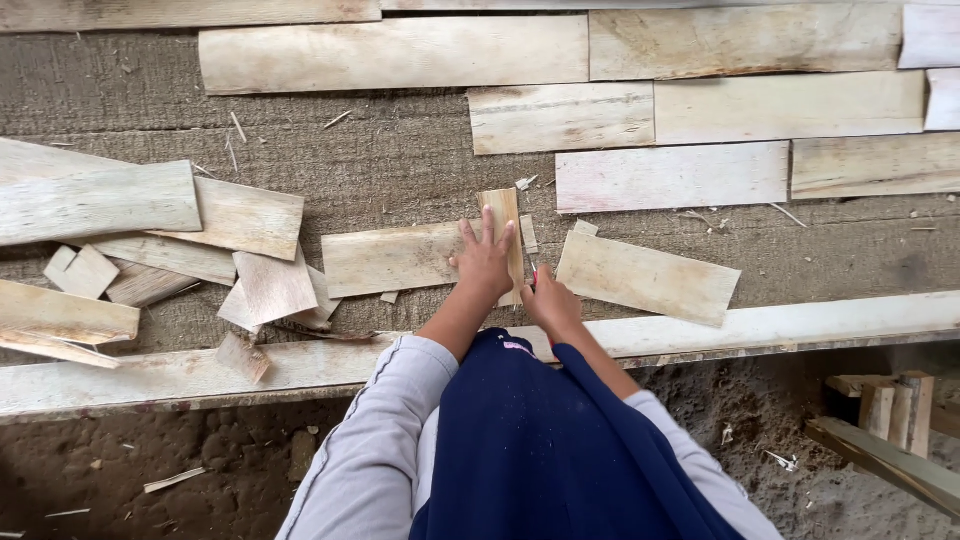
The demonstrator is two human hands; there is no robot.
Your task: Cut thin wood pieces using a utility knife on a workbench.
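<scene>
1. Left hand [485, 262] is laid flat, fingers spread, on a narrow upright veneer strip [503, 215] near the centre of the bench [400, 165]; the grip is open, pressing rather than clasping.
2. The narrow strip overlaps the right end of a wider veneer sheet [390, 259], which lies at 9 o'clock from the left hand.
3. Right hand [549, 300] is held at 4 o'clock from the left hand, just beside the strip's lower edge. Its grip is closed around a small tool [534, 277] with a reddish part showing; the tool's kind cannot be told.
4. A tilted veneer sheet [648, 277] lies at 3 o'clock from the right hand, near it but apart.
5. A loose pile of veneer offcuts [150, 240] is seen at 9 o'clock, well apart from both hands.
6. Rows of pale veneer sheets [690, 110] are laid edge to edge at 12 to 2 o'clock across the bench.
7. A long pale board [800, 322] forms the bench's near edge, under the forearms.
</scene>
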